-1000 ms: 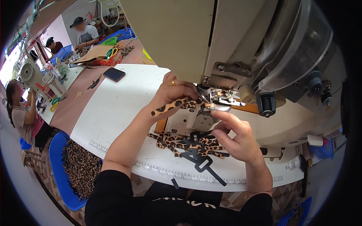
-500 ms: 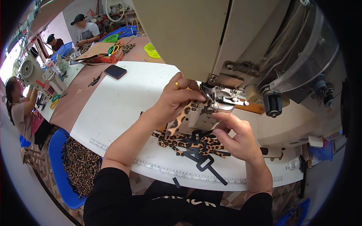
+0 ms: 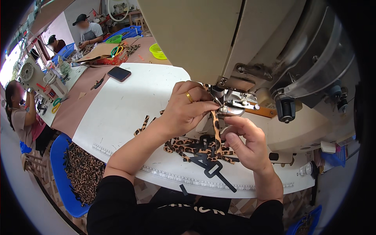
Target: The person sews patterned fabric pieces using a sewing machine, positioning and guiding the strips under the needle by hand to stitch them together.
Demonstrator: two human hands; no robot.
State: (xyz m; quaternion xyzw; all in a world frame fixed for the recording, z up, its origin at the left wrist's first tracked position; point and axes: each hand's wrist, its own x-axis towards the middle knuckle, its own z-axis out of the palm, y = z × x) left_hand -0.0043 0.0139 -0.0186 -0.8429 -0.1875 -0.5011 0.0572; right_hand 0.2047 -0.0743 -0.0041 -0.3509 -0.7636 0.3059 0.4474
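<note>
Leopard-print strip (image 3: 216, 131), in the head view: pinched near its upper part by left thumb and forefinger at the metal sewing bed (image 3: 234, 111), hanging toward the wearer, just left of the right fingers. Left hand (image 3: 188, 103) narrow on the strip; right hand (image 3: 247, 143) loosely curled, thumb and forefinger apart, nothing seen between. Hard to tell any touch of right fingers on the strip.

For the step in hand, apparently placing the strip at the stitching point, best to pinch close to the bed, square the edges, and leave the hanging tail untwisted. Probably wise to steady from the right without tugging, fingertips well out from under the foot.

As for edges: machine head (image 3: 192, 35) low over the left knuckles, so little room to lift; better to draw back toward the wearer or out leftward. Below the hands, a heap of strips (image 3: 176, 148) and a black buckle piece (image 3: 213, 169), likely to snag the tail. Nearer the wearer, between the forearms, a ruler band (image 3: 188, 182) along the table's front edge. Widest room beyond the left forearm, across the white table (image 3: 129, 94), up to a phone (image 3: 119, 74).
</note>
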